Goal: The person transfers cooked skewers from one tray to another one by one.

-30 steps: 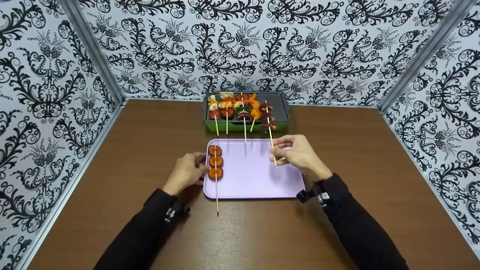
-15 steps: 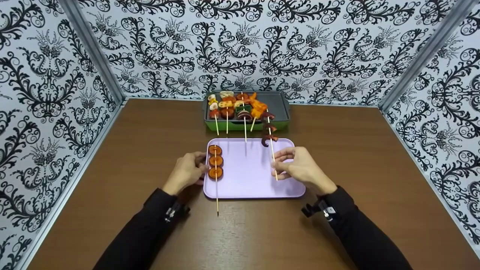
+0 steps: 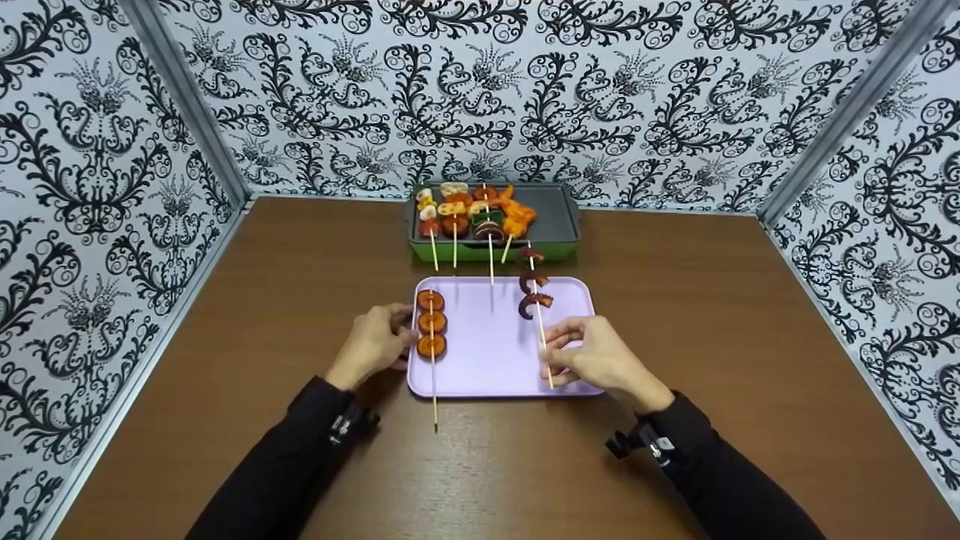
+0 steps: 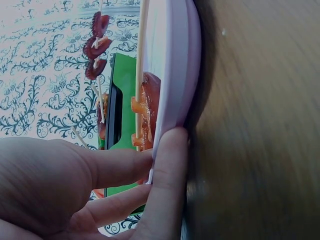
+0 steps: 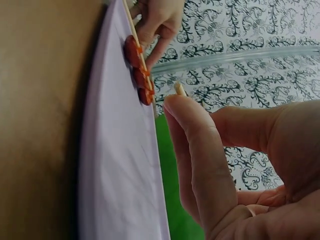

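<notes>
My right hand (image 3: 596, 356) pinches the stick of a skewer (image 3: 535, 301) threaded with dark red, curled tentacle pieces. The skewer hangs over the right half of a lilac tray (image 3: 487, 379), its tip pointing toward the grill. At the tray's left edge, my left hand (image 3: 375, 341) grips the rim; the left wrist view has fingers on both sides of that rim (image 4: 180, 55). Beside this hand, a skewer of three round orange-brown slices (image 3: 431, 323) lies along the tray's left side, with its stick reaching past the front edge.
Behind the tray stands a green tabletop grill (image 3: 559, 214) with a dark plate. Several loaded skewers (image 3: 487, 217) lie on its left and middle, sticks overhanging the front. Patterned walls (image 3: 480, 97) enclose the brown table (image 3: 300, 262) at the back and sides.
My right hand has drawn the tentacle skewer back from above the grill toward me, over the tray. My left hand has stayed at the tray's left rim.
</notes>
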`<state>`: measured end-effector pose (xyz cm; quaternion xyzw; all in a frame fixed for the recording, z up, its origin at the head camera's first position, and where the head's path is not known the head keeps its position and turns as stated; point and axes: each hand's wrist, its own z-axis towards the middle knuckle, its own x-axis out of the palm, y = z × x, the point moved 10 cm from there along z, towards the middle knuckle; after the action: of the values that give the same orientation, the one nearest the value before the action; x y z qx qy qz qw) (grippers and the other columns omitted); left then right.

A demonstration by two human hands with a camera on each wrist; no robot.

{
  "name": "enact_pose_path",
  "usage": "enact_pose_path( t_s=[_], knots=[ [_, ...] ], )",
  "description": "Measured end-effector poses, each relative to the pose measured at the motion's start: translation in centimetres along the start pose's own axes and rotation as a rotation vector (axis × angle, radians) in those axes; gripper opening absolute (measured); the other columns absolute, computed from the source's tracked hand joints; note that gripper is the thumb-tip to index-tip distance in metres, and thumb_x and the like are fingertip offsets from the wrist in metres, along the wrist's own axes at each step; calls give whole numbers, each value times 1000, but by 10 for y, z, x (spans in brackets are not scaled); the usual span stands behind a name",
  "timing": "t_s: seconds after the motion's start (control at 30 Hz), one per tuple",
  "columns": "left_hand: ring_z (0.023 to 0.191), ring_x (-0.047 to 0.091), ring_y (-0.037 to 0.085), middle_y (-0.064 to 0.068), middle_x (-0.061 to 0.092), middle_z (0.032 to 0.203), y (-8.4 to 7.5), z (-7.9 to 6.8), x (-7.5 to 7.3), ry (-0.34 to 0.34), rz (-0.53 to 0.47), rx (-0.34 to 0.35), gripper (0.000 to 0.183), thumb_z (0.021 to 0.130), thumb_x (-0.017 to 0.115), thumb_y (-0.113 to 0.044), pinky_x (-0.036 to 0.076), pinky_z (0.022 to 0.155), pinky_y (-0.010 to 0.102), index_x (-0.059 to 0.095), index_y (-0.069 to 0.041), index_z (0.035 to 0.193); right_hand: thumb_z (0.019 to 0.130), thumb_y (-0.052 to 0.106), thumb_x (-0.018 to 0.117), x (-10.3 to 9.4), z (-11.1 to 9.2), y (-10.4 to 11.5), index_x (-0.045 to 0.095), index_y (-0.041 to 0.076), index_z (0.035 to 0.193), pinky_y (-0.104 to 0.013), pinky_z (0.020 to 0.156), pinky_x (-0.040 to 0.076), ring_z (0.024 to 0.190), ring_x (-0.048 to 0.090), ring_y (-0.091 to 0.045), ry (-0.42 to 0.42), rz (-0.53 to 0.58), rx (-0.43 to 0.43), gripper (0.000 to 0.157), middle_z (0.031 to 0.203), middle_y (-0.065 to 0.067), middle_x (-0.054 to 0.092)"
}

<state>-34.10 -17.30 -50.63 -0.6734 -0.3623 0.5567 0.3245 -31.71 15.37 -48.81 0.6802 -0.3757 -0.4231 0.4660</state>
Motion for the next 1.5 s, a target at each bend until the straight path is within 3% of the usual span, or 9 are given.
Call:
enact_pose_path(
  t_s=[0.37,0.6,0.73,1.2,1.5],
  knots=[
    [82,79,22,13,73,101,1,0,-1,0,-3,-7,53,111,74,-4,74,66,35,66,-4,163,102,-2,79,16,-5,-9,68,-15,126,-30,71,74,80,84,-19,52,25,26,30,104,-14,74],
    [91,78,20,16,78,119,0,1,1,-6,26,3,52,110,76,-3,74,69,36,68,-3,161,103,-2,79,27,-4,-14,66,-13,127,-28,71,73,80,82,-17,72,56,58,29,103,-11,74],
    [90,77,21,14,75,112,1,1,1,-3,19,-2,51,110,76,-3,74,69,36,68,-3,161,103,-2,79,33,-3,-14,66,-14,127,-28,71,73,79,82,-17,81,58,56,29,101,-11,75],
    [93,79,24,17,74,116,2,1,1,8,10,-19,54,111,74,-3,74,70,37,64,-4,165,102,-3,80,60,4,-11,69,-11,121,-29,69,73,75,82,-16,116,53,51,24,97,-11,75],
    [83,80,21,15,75,107,0,-1,1,4,6,6,53,110,75,-2,74,67,37,66,-1,162,102,-2,80,74,8,-8,70,-11,119,-27,66,72,72,81,-14,142,34,34,22,95,-11,77]
  ],
)
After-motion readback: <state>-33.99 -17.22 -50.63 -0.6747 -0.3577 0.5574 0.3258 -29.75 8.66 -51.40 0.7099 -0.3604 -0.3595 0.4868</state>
